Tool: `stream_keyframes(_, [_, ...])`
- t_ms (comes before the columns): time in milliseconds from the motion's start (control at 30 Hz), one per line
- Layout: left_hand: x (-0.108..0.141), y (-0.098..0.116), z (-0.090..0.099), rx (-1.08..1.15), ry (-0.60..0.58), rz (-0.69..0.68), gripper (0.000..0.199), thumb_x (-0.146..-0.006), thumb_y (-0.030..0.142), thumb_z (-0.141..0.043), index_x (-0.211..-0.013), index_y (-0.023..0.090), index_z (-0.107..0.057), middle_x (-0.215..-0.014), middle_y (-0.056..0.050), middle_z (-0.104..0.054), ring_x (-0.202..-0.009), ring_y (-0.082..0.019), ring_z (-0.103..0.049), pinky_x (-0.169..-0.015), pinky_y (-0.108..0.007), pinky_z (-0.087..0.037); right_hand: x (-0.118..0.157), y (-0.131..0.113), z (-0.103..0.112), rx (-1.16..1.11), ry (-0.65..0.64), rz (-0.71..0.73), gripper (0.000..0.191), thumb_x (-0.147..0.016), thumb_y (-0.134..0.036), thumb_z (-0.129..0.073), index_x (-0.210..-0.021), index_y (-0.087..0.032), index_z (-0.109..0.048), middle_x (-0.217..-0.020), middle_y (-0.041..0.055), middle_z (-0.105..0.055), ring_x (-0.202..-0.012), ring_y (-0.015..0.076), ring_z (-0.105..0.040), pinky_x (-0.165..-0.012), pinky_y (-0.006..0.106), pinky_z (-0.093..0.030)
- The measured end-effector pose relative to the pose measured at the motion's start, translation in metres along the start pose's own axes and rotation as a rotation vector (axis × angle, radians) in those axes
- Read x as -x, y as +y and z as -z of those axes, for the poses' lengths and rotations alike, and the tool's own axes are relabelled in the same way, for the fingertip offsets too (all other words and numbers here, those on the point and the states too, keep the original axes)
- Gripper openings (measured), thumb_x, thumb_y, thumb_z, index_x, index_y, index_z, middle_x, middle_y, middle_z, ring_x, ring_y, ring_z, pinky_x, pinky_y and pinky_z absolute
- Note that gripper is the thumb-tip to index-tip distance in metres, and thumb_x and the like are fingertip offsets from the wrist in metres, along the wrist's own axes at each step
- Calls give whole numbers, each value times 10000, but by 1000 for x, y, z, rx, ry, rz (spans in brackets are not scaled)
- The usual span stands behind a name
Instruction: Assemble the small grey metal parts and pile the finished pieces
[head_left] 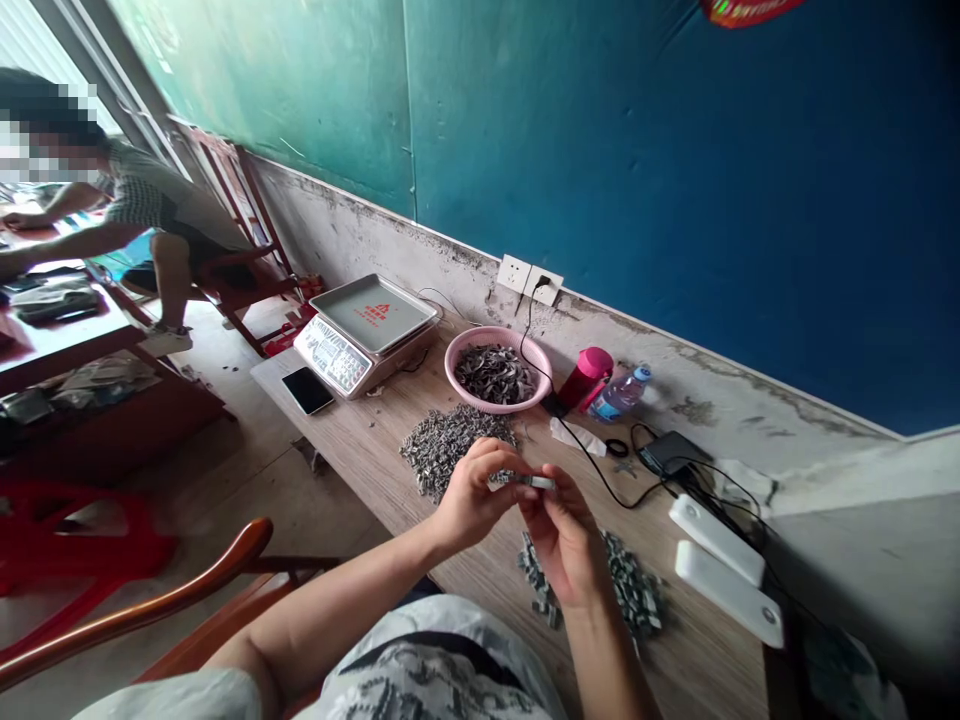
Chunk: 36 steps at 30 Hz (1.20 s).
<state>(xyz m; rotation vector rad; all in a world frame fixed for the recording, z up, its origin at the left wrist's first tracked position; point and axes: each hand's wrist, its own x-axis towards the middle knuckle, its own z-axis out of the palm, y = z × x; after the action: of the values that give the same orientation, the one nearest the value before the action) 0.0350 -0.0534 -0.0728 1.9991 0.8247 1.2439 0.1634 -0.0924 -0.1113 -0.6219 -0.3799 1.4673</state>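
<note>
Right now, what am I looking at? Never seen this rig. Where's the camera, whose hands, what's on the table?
There's no machine here. The single view comes from a camera worn on a person's head, looking forward and down, and it sits tilted. The two bare hands are that person's own: the left hand and right hand together hold a small silvery metal piece. On the wooden table lie a heap of small grey pieces, a second heap nearer the person, a pink bowl of grey strips, and a digital scale. Another person sits at the left.
</note>
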Motion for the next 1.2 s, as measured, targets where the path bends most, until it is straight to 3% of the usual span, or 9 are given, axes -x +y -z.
stream_keyframes(167, [0,4,2,111,-81,7,160,-726,241,-721,-843,144,-669,-842,-64,-600,-847,-169,-552,-793,-296,-442,3,-15,2,122,-263,-20,124,-733,-270,-746,-780,-216,-645,-962,-16,-563,-764,82,-524,-727,212,-463])
stream_keyframes(300, [-2,6,4,141,-93,-8,164,-716,228,-729,-828,133,-658,-821,-63,-601,-832,-166,-556,-783,-294,-441,5,-33,2,262,-352,-151,123,-803,-292,-680,-811,-196,-602,-819,0,-559,-696,93,-524,-644,216,-448])
stream_keyframes(400, [-3,6,7,84,-102,-54,165,-716,222,-728,-829,126,-656,-809,-68,-604,-832,-169,-549,-774,-293,-438,4,-41,1,392,-310,-164,152,-805,-292,-682,-853,-184,-587,-710,-4,-571,-634,85,-527,-599,192,-433])
stream_keyframes(600, [-7,4,11,-23,-125,-139,170,-742,250,-707,-850,127,-658,-811,-74,-616,-816,-169,-548,-778,-308,-433,2,-39,-1,510,-231,-84,233,-768,-326,-715,-847,-167,-565,-676,-16,-570,-601,79,-517,-576,191,-437])
stream_keyframes(900, [-12,7,15,-225,-199,-202,216,-800,360,-638,-816,147,-669,-786,-76,-632,-784,-171,-535,-756,-319,-424,2,-32,-3,517,-190,-8,276,-737,-333,-731,-801,-163,-524,-630,-43,-491,-548,62,-453,-529,176,-358])
stream_keyframes(1067, [-11,4,12,-496,-133,-266,152,-826,308,-595,-806,173,-660,-816,-60,-629,-848,-187,-517,-821,-358,-385,5,-27,-6,871,-88,237,296,-712,-329,-738,-870,-175,-541,-728,-12,-537,-641,103,-499,-592,203,-415])
stream_keyframes(1200, [-9,2,9,-571,-107,-315,109,-819,261,-593,-802,166,-644,-823,-54,-627,-870,-194,-511,-835,-371,-375,5,-25,-8,1086,-47,371,229,-792,-353,-640,-903,-171,-557,-770,26,-575,-674,143,-539,-639,254,-457])
